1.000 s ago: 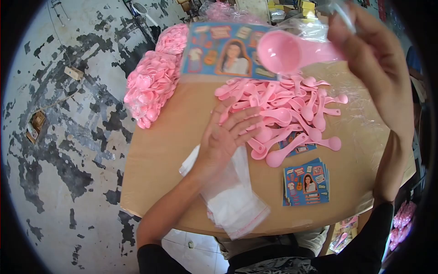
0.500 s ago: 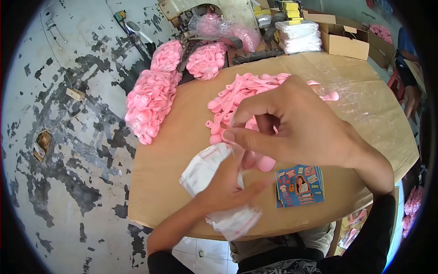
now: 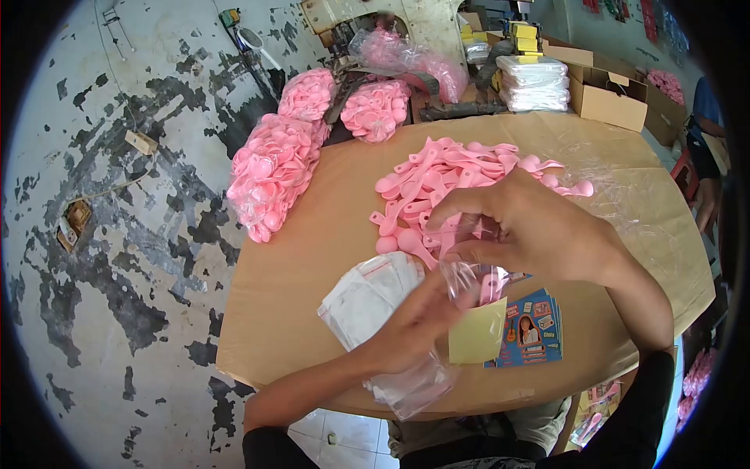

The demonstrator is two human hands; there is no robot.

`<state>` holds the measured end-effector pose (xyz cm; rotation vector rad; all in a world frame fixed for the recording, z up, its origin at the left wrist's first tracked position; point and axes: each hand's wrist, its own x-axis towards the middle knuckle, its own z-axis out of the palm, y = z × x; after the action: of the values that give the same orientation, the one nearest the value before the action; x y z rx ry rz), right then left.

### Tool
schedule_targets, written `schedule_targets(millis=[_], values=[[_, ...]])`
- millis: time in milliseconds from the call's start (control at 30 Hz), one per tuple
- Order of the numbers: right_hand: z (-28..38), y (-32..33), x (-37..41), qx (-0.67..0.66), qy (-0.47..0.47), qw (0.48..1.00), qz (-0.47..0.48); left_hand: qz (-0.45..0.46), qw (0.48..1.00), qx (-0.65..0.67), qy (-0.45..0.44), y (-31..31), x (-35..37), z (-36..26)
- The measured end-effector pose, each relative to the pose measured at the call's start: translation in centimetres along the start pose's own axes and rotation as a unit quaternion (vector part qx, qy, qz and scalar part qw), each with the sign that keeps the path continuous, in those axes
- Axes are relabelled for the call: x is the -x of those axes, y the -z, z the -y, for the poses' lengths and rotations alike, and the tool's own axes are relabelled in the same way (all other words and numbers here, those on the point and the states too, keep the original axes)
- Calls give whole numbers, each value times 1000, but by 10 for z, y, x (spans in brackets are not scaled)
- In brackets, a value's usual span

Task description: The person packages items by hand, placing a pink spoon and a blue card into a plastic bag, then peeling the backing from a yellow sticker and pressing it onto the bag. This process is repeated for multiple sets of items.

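Observation:
A small clear plastic bag (image 3: 462,280) is held in my left hand (image 3: 418,316), its fingers closed on the lower part. A pink spoon (image 3: 492,284) shows at the bag, its handle upward. Just above, my right hand (image 3: 547,230) curls with thumb and fingertips at the bag's upper edge. Beneath the bag a pale yellow card (image 3: 477,332) stands out, overlapping a fanned stack of blue printed cards (image 3: 539,330). White and clear bags (image 3: 367,293) lie under and beside my left forearm. Behind my hands spreads a heap of pink spoons (image 3: 437,176).
Filled bags of pink spoons (image 3: 273,172) stand at the table's left back edge. A machine (image 3: 426,31), a stack of clear packets (image 3: 533,82) and an open cardboard box (image 3: 609,98) are behind. Part of another person (image 3: 707,141) shows at far right.
The pale yellow card now shows below the bag, beside the blue stack. My right hand has moved slightly right and down, and the whole view has shifted a little.

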<state>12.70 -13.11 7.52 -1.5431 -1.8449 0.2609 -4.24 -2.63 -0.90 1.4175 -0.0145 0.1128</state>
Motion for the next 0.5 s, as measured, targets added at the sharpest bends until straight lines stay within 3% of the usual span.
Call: schedule_targets(millis=[33, 67, 167, 267, 367, 500], values=[[1, 1, -1, -2, -23, 1000, 9, -31, 999, 18, -30, 2, -3, 0], [1, 0, -1, -5, -47, 999, 18, -118, 992, -6, 39, -1, 3, -5], [-9, -9, -2, 85, 70, 993, -52, -71, 997, -3, -7, 7, 0, -2], [-8, -11, -3, 228, 129, 958, -115, -122, 987, -100, -43, 1, -2, -8], [-18, -17, -7, 291, 187, 926, -150, -153, 976, -143, -53, -1, -1, -9], [-25, -23, -6, 320, 181, 920, -138, -142, 973, -168, -67, 5, 0, -2]])
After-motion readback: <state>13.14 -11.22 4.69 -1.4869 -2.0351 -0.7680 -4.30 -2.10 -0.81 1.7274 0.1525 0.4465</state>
